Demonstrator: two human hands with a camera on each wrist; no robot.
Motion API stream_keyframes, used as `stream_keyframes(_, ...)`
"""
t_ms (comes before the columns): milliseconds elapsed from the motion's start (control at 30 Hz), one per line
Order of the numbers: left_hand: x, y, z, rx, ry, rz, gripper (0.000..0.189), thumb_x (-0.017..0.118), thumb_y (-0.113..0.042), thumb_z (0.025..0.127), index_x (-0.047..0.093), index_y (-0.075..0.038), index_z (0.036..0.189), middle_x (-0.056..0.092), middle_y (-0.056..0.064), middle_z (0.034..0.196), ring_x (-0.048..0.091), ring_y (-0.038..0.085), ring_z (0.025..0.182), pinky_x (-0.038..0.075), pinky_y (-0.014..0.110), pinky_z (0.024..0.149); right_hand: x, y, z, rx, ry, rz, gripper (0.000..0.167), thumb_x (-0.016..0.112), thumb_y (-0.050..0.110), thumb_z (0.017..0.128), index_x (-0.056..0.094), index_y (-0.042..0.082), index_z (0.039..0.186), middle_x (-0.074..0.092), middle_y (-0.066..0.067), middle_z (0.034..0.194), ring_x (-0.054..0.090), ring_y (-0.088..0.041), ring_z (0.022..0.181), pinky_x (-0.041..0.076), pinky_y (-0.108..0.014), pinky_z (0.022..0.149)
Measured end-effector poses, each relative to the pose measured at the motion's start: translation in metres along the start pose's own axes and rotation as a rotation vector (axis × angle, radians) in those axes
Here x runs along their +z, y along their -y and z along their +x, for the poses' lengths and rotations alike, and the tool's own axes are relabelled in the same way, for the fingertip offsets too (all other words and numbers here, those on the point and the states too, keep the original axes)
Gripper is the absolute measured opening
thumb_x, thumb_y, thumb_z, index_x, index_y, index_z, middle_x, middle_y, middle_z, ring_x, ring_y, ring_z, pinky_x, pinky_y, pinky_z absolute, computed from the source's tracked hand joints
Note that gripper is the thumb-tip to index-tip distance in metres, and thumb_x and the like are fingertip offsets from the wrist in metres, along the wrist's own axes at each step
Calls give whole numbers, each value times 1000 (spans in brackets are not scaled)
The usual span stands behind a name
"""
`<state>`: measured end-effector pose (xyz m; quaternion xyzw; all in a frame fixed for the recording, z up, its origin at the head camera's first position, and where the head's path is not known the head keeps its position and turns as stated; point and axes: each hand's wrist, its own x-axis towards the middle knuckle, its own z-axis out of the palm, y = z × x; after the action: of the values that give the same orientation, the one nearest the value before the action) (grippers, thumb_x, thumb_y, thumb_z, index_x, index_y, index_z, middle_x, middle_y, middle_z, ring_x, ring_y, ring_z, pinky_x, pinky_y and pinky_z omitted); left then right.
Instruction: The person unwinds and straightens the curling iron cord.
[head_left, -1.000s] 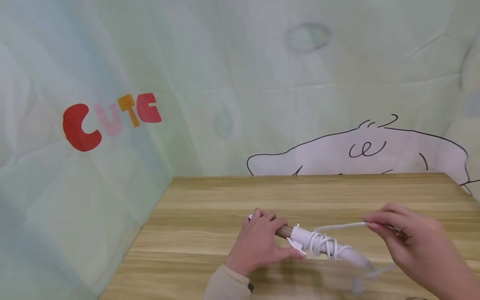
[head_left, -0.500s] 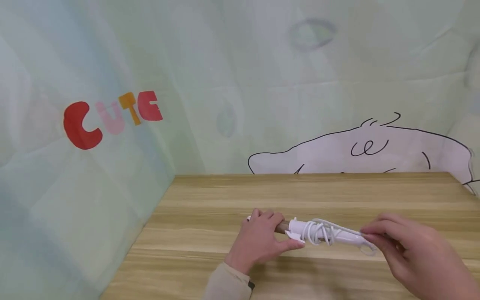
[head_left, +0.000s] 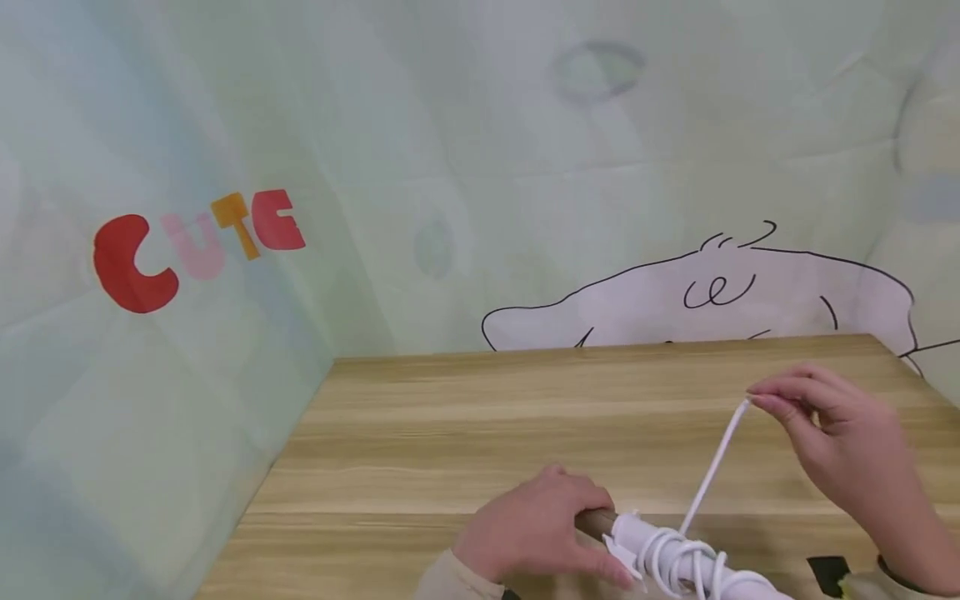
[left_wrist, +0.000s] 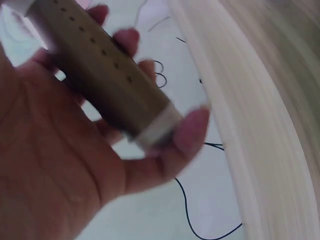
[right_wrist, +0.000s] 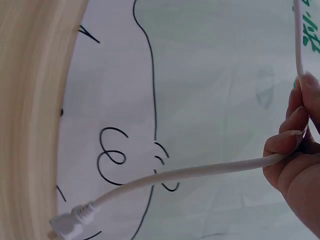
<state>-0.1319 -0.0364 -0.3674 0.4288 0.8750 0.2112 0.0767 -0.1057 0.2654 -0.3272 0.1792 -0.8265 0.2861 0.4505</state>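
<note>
On the far left I see a pale wall with big letters (head_left: 197, 265) that spell CUTE in red, pink and orange. Next comes the wooden table (head_left: 450, 417). Then there is my left sleeve (head_left: 450, 579), and from it my left grip (head_left: 536, 525) holds the brown part of a long brown and white tool (head_left: 628, 532). My fingers bend round it, and the view from that wrist shows a row of little dark holes in the brown part. The tool sits over the near side of the table, pointing down to the right; I can't tell if it touches the wood. A white cord (head_left: 715, 467) goes round and round its white part in messy loops. Behind, on the wall, is a white animal drawing (head_left: 780, 312) with black lines. One bit of cord goes up straight to my right grip (head_left: 847, 433), which pinches it above the table. The view from that wrist shows more cord coming out of my curled fingers, with what looks like a plug (right_wrist: 67, 225) at its end.
</note>
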Motion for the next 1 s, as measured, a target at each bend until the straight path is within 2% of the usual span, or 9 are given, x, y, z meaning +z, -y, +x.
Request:
stream_keyframes(67, -6, 1, -3, 37, 22, -129, 32, 79, -53, 78, 67, -31, 98, 55, -29, 90, 48, -3, 91, 42, 14, 75, 9, -7, -2, 59, 3, -11, 7, 75, -2, 85, 75, 5, 83, 60, 14, 82, 39, 6, 64, 31, -12, 53)
stream_keyframes(100, -9, 2, -4, 47, 29, -202, 30, 80, -46, 79, 68, -29, 100, 57, -29, 92, 50, -4, 92, 43, 14, 77, 13, -10, -3, 87, 8, -3, 16, 76, -11, 79, 75, 4, 83, 60, 14, 82, 40, 6, 63, 31, -12, 53)
stream_keyframes(233, -20, 8, -9, 102, 12, -466, 33, 81, -21, 78, 68, -20, 109, 64, -21, 97, 60, -4, 93, 48, 19, 84, 32, -16, -10, 131, 48, 17, 24, 76, -18, 72, 75, 4, 82, 62, 11, 80, 42, 4, 62, 34, -13, 52)
stream_keyframes(300, -25, 12, -11, 125, -21, -520, 38, 81, -17, 76, 67, -15, 111, 64, -17, 98, 61, -2, 94, 49, 22, 86, 40, -17, -15, 127, 80, 31, 25, 77, -17, 71, 75, 5, 81, 62, 7, 80, 43, 3, 62, 35, -13, 52)
stream_keyframes(433, -36, 17, -15, 111, -93, -529, 46, 80, -15, 73, 65, -13, 116, 63, -13, 101, 61, 3, 95, 50, 26, 87, 55, -18, -23, 124, 130, 72, 26, 78, -16, 70, 75, 8, 79, 62, 6, 77, 44, 1, 60, 36, -13, 51)
stream_keyframes(567, -44, 22, -18, -2, -223, -431, 47, 82, -21, 75, 66, -19, 118, 62, -17, 105, 55, 7, 101, 47, 28, 88, 66, -23, -30, 166, 204, 98, 20, 78, -13, 73, 75, 6, 80, 65, 3, 76, 48, 1, 59, 39, -15, 50)
stream_keyframes(733, -42, 33, -17, -234, -403, -151, 44, 80, -56, 75, 67, -27, 105, 62, -20, 98, 46, 14, 99, 46, 33, 83, 70, -35, -40, 287, 394, 8, 15, 75, -12, 77, 75, 0, 85, 68, -7, 81, 56, -11, 68, 46, -26, 56)
stream_keyframes(900, -31, 39, -9, -426, -447, 93, 67, 65, -77, 74, 68, -19, 109, 65, -7, 104, 49, 24, 96, 46, 44, 77, 75, -25, -45, 243, 505, -91, 21, 81, -4, 73, 72, -3, 93, 66, -18, 91, 63, -30, 74, 52, -44, 62)
stream_keyframes(1000, -26, 37, -4, -492, -460, 187, 78, 59, -83, 72, 67, -18, 116, 65, -2, 110, 51, 31, 101, 45, 54, 77, 83, 2, -43, 207, 530, 2, 32, 81, 2, 77, 71, 0, 107, 68, -18, 106, 66, -33, 91, 52, -51, 75)
